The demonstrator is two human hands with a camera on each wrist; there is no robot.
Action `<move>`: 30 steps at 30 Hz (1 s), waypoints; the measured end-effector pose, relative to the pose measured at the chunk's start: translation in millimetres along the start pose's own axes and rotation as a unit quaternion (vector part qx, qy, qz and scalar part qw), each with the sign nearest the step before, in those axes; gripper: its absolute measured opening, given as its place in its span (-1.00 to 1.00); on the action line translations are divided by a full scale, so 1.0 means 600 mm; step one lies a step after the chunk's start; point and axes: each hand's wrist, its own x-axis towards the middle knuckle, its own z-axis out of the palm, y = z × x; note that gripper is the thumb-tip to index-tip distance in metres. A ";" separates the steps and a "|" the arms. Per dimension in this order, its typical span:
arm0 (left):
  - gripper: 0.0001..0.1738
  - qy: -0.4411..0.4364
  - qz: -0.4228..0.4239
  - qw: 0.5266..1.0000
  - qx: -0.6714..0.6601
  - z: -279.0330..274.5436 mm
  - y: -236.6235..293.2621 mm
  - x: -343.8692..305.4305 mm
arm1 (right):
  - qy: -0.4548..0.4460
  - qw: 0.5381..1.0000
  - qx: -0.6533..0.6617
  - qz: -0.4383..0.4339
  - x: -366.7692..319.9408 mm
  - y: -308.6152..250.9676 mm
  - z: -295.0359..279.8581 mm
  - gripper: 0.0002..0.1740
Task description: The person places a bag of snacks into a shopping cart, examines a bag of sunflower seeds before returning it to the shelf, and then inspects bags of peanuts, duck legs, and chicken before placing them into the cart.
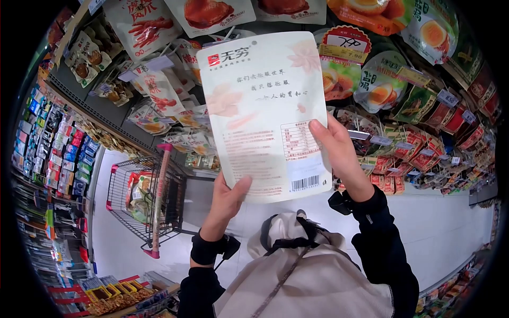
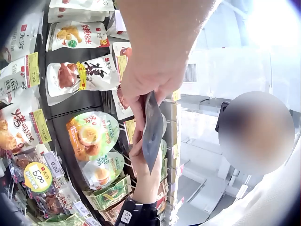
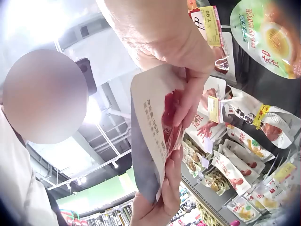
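A white snack pouch (image 1: 268, 122) is held up before the chest, its printed back with small text and a barcode facing the head camera. My left hand (image 1: 228, 199) grips its lower left corner, thumb on the back. At the right edge, my right hand (image 1: 339, 148) pinches it with the thumb beside the nutrition table. In the left wrist view, the pouch (image 2: 153, 129) appears edge-on between both hands. Red food is pictured on the front of the pouch (image 3: 171, 110) in the right wrist view, where the right hand's fingers lie against it.
Ahead, hanging snack packets (image 1: 159, 95) fill the shelf, with a round price sign (image 1: 346, 44) among them. A shopping cart (image 1: 157, 201) holding a packaged item (image 1: 140, 196) stands to the left. Racks of small goods (image 1: 69, 143) line the far left side.
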 end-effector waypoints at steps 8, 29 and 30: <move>-0.53 0.062 0.069 0.995 -0.038 0.002 0.024 -0.008 | 0.099 0.749 -0.484 -0.442 -0.058 -0.016 0.021 -0.41; -0.52 0.129 0.059 0.988 -0.060 -0.074 0.050 -0.080 | 0.019 0.640 -0.646 -0.414 -0.104 0.059 0.123 -0.60; -0.54 0.128 0.058 0.988 -0.066 -0.079 0.050 -0.083 | 0.032 0.642 -0.644 -0.414 -0.106 0.059 0.124 -0.57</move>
